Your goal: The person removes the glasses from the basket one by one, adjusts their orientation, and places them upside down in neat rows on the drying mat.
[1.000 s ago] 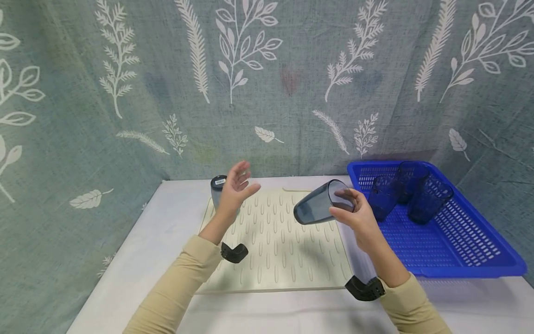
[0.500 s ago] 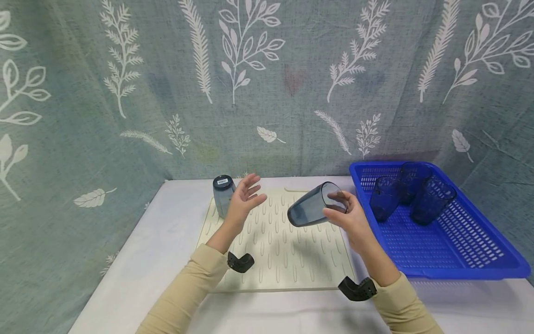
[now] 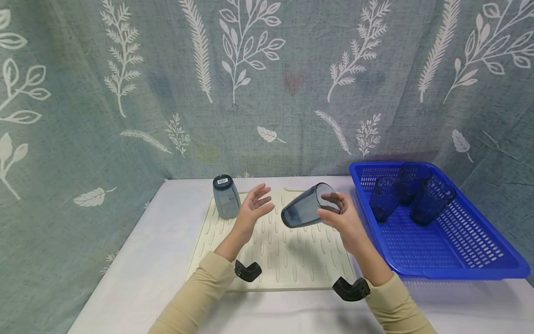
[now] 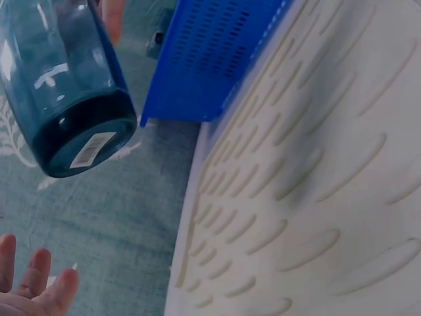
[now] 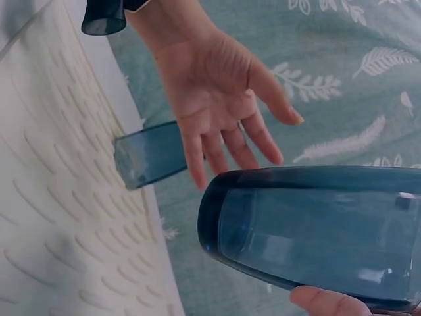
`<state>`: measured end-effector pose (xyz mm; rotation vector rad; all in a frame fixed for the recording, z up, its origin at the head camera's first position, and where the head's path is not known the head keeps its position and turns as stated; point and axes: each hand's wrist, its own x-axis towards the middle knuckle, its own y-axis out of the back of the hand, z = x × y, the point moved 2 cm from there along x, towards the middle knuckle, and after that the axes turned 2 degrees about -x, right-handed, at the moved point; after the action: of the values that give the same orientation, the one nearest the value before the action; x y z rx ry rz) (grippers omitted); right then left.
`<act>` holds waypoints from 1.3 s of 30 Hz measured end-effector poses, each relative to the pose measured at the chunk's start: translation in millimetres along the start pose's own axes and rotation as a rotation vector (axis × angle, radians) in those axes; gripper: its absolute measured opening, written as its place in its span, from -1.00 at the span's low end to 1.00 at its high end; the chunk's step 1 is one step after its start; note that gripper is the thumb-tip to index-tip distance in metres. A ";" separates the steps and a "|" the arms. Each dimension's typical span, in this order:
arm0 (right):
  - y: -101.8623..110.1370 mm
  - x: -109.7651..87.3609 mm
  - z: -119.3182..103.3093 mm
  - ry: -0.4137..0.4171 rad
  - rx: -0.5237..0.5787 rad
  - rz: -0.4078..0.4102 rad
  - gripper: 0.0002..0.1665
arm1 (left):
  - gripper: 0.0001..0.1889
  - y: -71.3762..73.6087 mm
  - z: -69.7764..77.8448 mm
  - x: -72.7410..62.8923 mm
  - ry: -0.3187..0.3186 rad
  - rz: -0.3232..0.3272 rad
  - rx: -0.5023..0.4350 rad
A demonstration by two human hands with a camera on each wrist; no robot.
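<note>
My right hand [image 3: 349,223] grips a blue-grey drinking glass [image 3: 303,209] near its rim, thumb on the near side and fingers round the far side. The glass is tilted above the cream ridged mat [image 3: 275,273], its base toward the left hand. Just left of that base, my left hand [image 3: 250,214] is raised with fingers spread and holds nothing. A second glass [image 3: 226,197] stands upside down at the mat's far left corner, a white label on its base. In the left wrist view, the held glass [image 4: 66,85] also shows a label underneath.
A blue perforated basket [image 3: 442,266] stands on the right of the white table [image 3: 137,278]. Several glasses lean inside, one of them a dark glass [image 3: 431,202] toward the right. A patterned curtain [image 3: 267,93] hangs behind the table.
My left hand has moved right and slightly down, away from the standing glass, which is now uncovered. My right hand has carried its glass a little to the left.
</note>
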<state>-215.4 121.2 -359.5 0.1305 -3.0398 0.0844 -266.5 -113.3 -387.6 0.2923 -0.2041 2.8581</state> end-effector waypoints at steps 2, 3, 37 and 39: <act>-1.8 0.1 -0.4 -0.003 0.009 0.001 -0.28 | -0.28 -2.2 -1.4 -1.3 0.010 0.000 -0.003; -2.4 0.3 -0.3 -0.006 0.010 0.000 -0.28 | -0.27 -3.2 -2.5 -1.9 0.013 -0.004 -0.009; -17.0 7.0 7.1 0.025 0.113 -0.036 -0.22 | -0.15 -23.0 -29.5 -14.2 0.099 -0.072 -0.052; -17.7 7.7 7.0 0.027 0.119 -0.039 -0.21 | -0.14 -23.7 -31.1 -14.4 0.103 -0.074 -0.069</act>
<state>-222.1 102.5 -364.8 0.1952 -3.0034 0.2625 -252.1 -89.0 -418.2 0.1356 -0.2660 2.7772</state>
